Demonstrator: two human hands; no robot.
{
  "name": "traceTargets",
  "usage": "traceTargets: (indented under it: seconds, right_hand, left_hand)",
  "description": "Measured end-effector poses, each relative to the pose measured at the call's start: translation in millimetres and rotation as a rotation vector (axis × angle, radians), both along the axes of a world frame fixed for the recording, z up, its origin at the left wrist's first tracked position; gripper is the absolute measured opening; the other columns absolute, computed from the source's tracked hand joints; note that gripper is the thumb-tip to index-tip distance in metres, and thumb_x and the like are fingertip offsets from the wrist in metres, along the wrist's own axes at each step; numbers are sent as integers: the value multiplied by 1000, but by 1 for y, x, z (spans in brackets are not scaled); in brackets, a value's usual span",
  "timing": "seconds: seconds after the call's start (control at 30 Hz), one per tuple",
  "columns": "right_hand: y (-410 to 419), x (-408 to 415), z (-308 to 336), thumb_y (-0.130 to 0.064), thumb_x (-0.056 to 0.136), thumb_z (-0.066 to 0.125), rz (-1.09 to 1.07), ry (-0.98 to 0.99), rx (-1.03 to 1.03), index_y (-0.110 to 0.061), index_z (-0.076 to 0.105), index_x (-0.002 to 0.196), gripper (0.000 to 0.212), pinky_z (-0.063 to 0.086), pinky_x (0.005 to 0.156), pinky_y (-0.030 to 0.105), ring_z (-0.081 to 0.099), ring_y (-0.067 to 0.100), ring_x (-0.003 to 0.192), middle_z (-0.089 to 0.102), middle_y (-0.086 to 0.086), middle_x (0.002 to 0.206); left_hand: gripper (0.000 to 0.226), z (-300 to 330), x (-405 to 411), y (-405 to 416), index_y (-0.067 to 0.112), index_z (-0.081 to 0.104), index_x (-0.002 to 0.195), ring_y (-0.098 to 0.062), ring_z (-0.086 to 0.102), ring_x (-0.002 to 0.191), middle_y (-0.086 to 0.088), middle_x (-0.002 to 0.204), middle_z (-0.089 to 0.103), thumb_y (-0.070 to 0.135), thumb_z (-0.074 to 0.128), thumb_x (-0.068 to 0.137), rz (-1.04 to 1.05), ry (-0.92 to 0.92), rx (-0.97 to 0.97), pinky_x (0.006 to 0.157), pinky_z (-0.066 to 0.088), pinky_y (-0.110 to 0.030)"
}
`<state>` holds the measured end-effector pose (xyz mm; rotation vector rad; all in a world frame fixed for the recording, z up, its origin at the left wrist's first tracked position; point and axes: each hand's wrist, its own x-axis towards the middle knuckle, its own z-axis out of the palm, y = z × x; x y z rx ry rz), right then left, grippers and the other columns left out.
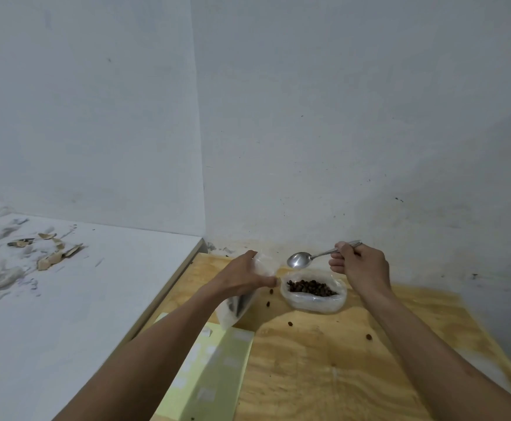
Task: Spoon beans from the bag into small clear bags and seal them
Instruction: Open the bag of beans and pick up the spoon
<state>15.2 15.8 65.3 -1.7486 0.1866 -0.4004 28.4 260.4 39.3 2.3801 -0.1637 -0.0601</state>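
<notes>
White surface far left, brown scraps on it, too blurred for me to name. Left hand grips a small clear bag; its mouth is hidden behind the fingers, contents unclear. Yellow-green sheet below, cut off by the frame. Loose beans on the plywood tabletop. Bag of beans sits open, centre. Right hand pinches a spoon above it; bowl looks empty.
</notes>
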Motion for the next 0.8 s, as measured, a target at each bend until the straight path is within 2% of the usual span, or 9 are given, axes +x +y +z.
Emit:
traceTargets:
  seconds: [0.1, 0.2, 0.3, 0.37, 0.43, 0.57, 0.7, 0.77, 0.8]
  right_hand:
    - [-11, -3, 3, -17, 100, 59, -19, -16, -76, -3, 76, 93, 22, 45, 50, 2, 73, 14, 67, 77, 9, 82]
    - [-20, -4, 1, -18, 101, 58, -32, -30, -166, -3, 75, 94, 24, 44, 49, 2, 73, 16, 67, 76, 9, 82]
    - [-27, -3, -6, -20, 102, 57, -43, -34, -253, -6, 74, 91, 24, 56, 60, 14, 72, 13, 63, 75, 3, 78]
    - [-31, -2, -13, -22, 103, 56, -47, -20, -307, -8, 73, 89, 26, 60, 71, 29, 72, 11, 61, 75, 0, 75]
    - [-34, 0, -20, -22, 103, 56, -48, 8, -330, -9, 73, 88, 27, 59, 70, 31, 72, 11, 62, 76, 1, 76]
    - [-36, 4, -38, -24, 100, 60, -47, 143, -262, -10, 75, 80, 28, 63, 72, 46, 74, 25, 66, 77, 4, 72]
    - [-36, 5, -50, -26, 93, 71, 15, 361, -115, 0, 75, 83, 28, 64, 70, 44, 73, 29, 66, 77, 8, 74]
    - [-39, 3, -45, -38, 90, 72, -41, 384, -273, -4, 72, 91, 34, 55, 72, 38, 71, 32, 82, 74, 12, 89]
    - [-40, 3, -42, -45, 89, 71, -94, 400, -403, -6, 69, 112, 45, 50, 79, 37, 67, 34, 101, 69, 16, 111]
  left_hand:
    - [72, 2, 3, -3, 14, 47, 133, -18, 53, 105, 4, 120, 55, 50, 78, 79, -3, -17, -20, 72, 41, -24]
    - [81, 4, 6, -8, 13, 43, 140, -18, 49, 111, -1, 131, 53, 55, 77, 80, -8, -9, -43, 81, 40, -30]
    - [82, 11, 5, -16, 14, 41, 144, -13, 44, 110, 5, 128, 47, 53, 76, 82, 10, -23, -121, 86, 37, -29]
    - [67, 14, 6, -22, 19, 45, 133, -8, 51, 100, 10, 121, 50, 51, 76, 84, 32, -16, -205, 78, 39, -25]
    - [57, 16, 7, -26, 23, 47, 121, 3, 52, 93, 10, 117, 57, 53, 76, 82, 55, -25, -259, 71, 41, -20]
    - [88, 17, 4, -32, 20, 36, 146, -4, 46, 106, 12, 123, 44, 53, 81, 77, 87, -82, -314, 81, 38, -20]
    - [106, 12, 5, -34, 20, 33, 148, -10, 50, 119, 7, 135, 49, 60, 86, 66, 102, -126, -372, 87, 43, -18]
    - [117, 10, 8, -33, 21, 30, 149, -17, 47, 130, 4, 144, 44, 71, 85, 58, 135, -122, -382, 103, 45, -32]
    - [119, 11, 6, -32, 22, 28, 150, -19, 46, 132, 4, 145, 42, 72, 84, 57, 149, -115, -405, 106, 43, -36]
